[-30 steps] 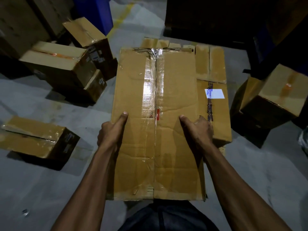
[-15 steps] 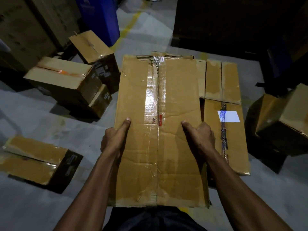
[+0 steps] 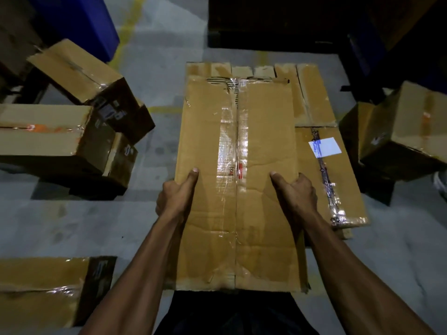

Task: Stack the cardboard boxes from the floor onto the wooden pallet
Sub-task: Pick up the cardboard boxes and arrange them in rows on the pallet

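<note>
I hold a long taped cardboard box (image 3: 239, 184) in front of me, its top face up and clear tape along the middle seam. My left hand (image 3: 175, 194) grips its left edge, thumb on top. My right hand (image 3: 296, 193) grips the right edge the same way. Under and beyond the held box lie flat boxes: one with a white label (image 3: 331, 175) to the right, another (image 3: 312, 93) behind it, and a row of flaps (image 3: 242, 70) at the far end. The pallet itself is hidden or too dark to make out.
Tumbled boxes lie on the grey concrete floor: two at left (image 3: 48, 139) (image 3: 79, 71), one at lower left (image 3: 48, 288), one at right (image 3: 406, 126). A blue bin (image 3: 79, 22) stands at the back left. Dark racking (image 3: 278, 20) fills the back.
The held box and both hands keep their grip. The boxes on the floor have slid downward in view, the labelled box showing further down on the right, as I move forward.
</note>
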Tool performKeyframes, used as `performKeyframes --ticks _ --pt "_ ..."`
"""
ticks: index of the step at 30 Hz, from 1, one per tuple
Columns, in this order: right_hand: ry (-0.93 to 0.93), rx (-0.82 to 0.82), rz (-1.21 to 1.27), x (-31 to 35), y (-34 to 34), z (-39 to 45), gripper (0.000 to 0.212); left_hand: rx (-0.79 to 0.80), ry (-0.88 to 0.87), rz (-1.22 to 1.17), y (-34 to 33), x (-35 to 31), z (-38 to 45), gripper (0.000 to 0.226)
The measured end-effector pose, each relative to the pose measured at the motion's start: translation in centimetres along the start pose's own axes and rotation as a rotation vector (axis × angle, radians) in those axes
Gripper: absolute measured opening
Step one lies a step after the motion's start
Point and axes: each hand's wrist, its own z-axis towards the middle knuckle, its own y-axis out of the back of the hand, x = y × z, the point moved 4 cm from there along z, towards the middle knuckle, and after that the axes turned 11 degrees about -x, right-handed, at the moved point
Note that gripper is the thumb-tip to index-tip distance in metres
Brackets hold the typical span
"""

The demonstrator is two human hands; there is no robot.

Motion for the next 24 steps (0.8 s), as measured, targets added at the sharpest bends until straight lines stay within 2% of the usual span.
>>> performKeyframes --ticks 5,10,14,19,21,24 --pt "-0.061 -0.04 -0.016 -1.1 -0.8 1.0 0.089 0.061 -0.022 0.039 -2.2 -0.2 1.4 0.091" --pt "-0.078 -0.022 -0.045 -4.4 -2.1 5.1 0.08 0.063 0.024 0.087 -7.0 1.2 2.4 0.085" --pt "-0.072 0.045 -0.068 -8.9 -4.3 9.7 0.072 0.067 0.07 0.09 -12.5 3.8 3.2 0.072" --pt "-0.065 0.14 -0.097 -15.1 -7.5 15.1 0.069 0.036 0.154 0.077 -19.4 7.8 4.3 0.098" --pt "-0.058 0.15 -0.114 -17.5 -8.7 16.8 0.071 0.03 0.183 0.076 -22.1 9.2 4.8 0.098" --pt "-0.071 0.151 -0.115 -20.6 -10.1 19.3 0.085 0.031 0.193 0.092 -25.9 10.9 5.4 0.09"
